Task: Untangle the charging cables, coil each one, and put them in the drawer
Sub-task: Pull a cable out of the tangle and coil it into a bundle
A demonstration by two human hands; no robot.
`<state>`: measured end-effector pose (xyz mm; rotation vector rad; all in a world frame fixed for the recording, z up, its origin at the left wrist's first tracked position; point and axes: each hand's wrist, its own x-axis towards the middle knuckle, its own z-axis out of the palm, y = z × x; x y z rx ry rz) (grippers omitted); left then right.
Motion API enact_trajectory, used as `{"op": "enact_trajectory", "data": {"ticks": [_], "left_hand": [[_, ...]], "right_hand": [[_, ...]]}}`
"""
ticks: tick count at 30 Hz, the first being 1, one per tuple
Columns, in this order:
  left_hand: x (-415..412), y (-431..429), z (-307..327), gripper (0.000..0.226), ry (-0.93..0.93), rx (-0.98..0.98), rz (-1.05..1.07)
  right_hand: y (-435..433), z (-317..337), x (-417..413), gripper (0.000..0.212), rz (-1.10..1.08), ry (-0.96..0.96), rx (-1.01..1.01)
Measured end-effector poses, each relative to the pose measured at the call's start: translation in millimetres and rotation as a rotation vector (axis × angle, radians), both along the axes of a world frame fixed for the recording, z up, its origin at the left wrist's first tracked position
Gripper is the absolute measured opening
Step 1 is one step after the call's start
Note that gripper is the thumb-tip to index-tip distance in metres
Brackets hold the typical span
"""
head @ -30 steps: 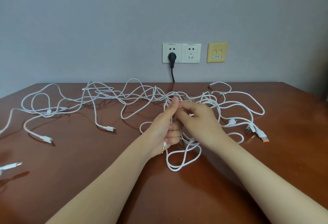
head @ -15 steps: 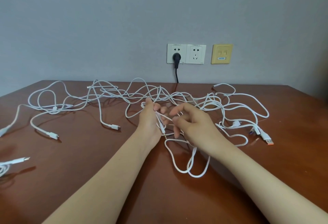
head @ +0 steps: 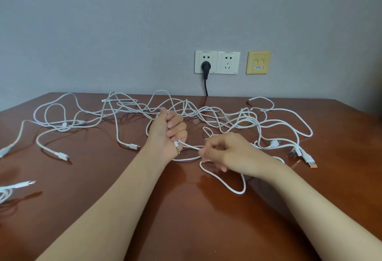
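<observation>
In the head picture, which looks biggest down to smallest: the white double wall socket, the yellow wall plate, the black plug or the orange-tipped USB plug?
1. white double wall socket
2. yellow square wall plate
3. black round plug and orange-tipped white USB plug: about alike; the USB plug is nearer, so unranked.

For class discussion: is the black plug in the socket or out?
In: the black plug sits in the left wall socket, cord hanging.

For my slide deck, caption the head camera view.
Left hand grips a jack-tipped cable; right hand pinches it, amid tangled white cables.
</observation>
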<state>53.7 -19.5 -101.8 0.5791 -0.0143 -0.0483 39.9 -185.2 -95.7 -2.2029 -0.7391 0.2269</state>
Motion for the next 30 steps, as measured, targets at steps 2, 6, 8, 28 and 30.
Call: {"op": "enact_trajectory", "data": {"ticks": [2, 6, 8, 28, 30], "left_hand": [[-3, -1, 5, 0.046, 0.016, 0.149, -0.060], [-9, -17, 4, 0.047, 0.113, 0.581, -0.163], [-10, -25, 2, 0.047, 0.136, 0.723, -0.158], [-17, -44, 3, 0.052, 0.015, 0.943, -0.264], [-19, -42, 4, 0.057, -0.004, 1.009, -0.278]], "right_hand": [[-6, 4, 4, 0.030, -0.040, -0.006, 0.011], [-14, 6, 13, 0.024, -0.141, -0.167, 0.060], [-12, 7, 10, 0.022, -0.134, -0.209, 0.119], [-4, 3, 11, 0.028, -0.261, -0.399, 0.301], [-5, 3, 12, 0.027, -0.260, -0.402, 0.312]]}}
